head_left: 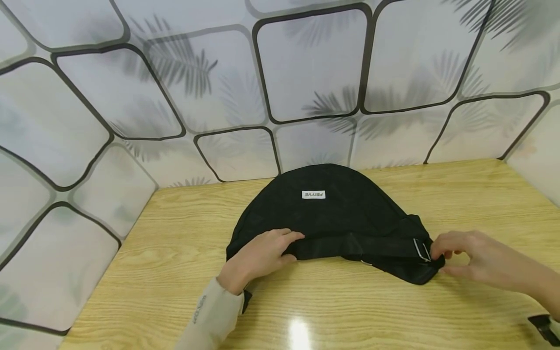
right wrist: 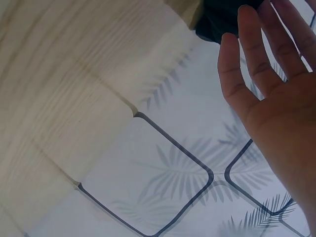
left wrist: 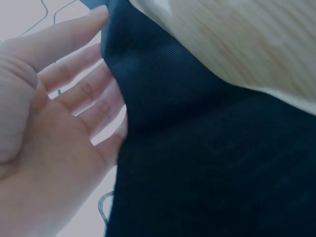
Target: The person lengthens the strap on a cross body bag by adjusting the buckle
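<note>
A black half-round shoulder bag point(head_left: 332, 214) lies on the table, its curved side toward the wall. Its small white label point(head_left: 313, 195) appears upside down. My left hand point(head_left: 262, 255) is at the near left edge, fingers over the top and thumb at the rim. In the left wrist view, dark ribbed fabric point(left wrist: 163, 74) comes between that thumb and the fingers. At the right end, my right hand point(head_left: 479, 260) holds the strap end with fingers and thumb, beside a metal buckle point(head_left: 422, 250). Only a dark corner of the bag point(right wrist: 212, 24) shows in the right wrist view.
A light wood-grain table point(head_left: 175, 277) carries the bag. White wall covering point(head_left: 310, 68) with dark rounded outlines and grey leaves rises behind the table and along its left side. A bright reflection point(head_left: 299, 333) lies near the front.
</note>
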`<state>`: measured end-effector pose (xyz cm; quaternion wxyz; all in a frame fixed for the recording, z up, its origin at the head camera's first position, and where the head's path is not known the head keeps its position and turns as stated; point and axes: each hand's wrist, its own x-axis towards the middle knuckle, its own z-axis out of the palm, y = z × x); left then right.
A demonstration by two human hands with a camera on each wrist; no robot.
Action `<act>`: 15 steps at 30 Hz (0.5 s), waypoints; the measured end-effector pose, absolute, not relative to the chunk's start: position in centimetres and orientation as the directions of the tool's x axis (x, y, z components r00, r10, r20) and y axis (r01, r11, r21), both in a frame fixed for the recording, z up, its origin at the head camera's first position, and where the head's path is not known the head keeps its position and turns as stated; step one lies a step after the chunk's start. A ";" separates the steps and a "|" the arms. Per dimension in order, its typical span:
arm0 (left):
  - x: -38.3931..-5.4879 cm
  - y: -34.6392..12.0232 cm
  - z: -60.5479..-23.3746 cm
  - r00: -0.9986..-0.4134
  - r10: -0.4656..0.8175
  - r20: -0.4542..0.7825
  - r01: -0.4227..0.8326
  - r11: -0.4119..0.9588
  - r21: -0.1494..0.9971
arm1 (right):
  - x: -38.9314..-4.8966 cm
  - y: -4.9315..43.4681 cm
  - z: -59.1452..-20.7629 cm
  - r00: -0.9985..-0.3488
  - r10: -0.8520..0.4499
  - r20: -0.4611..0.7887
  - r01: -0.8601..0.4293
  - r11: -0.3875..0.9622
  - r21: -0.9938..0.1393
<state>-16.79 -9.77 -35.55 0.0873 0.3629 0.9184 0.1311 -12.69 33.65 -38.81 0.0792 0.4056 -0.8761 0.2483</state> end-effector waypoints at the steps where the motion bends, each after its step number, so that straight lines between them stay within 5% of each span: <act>1: -16.8 -9.9 -35.6 -0.723 0.687 -0.067 0.640 0.704 0.308 | -12.7 33.7 -38.9 -0.658 -0.674 0.336 -0.750 0.548 -0.370; 15: -16.1 -12.7 -36.0 -0.715 0.680 -0.161 0.599 0.715 0.361 | -12.8 34.0 -40.0 -0.639 -0.696 0.327 -0.764 0.526 -0.374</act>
